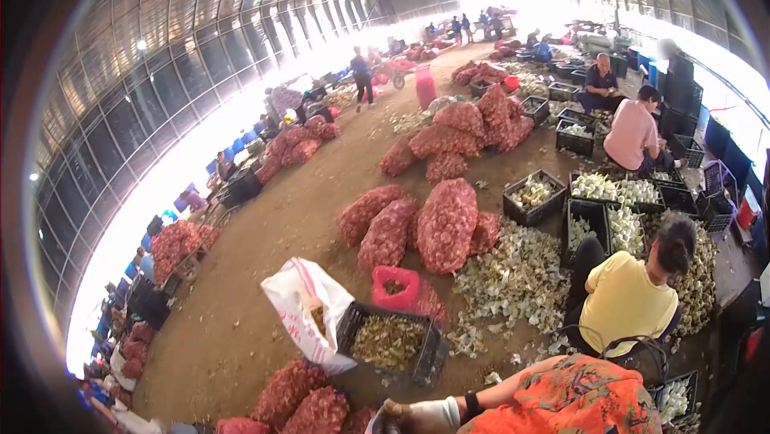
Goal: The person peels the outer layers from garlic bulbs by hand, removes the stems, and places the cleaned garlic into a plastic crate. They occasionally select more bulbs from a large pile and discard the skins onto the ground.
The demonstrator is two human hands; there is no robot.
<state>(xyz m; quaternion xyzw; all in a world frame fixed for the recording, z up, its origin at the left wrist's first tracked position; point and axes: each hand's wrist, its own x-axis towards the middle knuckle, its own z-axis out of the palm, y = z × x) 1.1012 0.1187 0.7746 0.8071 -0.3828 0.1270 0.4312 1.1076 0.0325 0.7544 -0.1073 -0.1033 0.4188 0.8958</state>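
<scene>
Foremost, a gloved hand is seen at the lower edge (whether clamped or apart cannot be told); just beyond, a black crate of dry scraps is set, presumably for easy reach, beside a white sack, near red net sacks.

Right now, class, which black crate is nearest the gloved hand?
The black crate beside the white sack, holding brownish-green scraps; it stands just beyond the gloved hand, while the other crates are farther away.
</scene>
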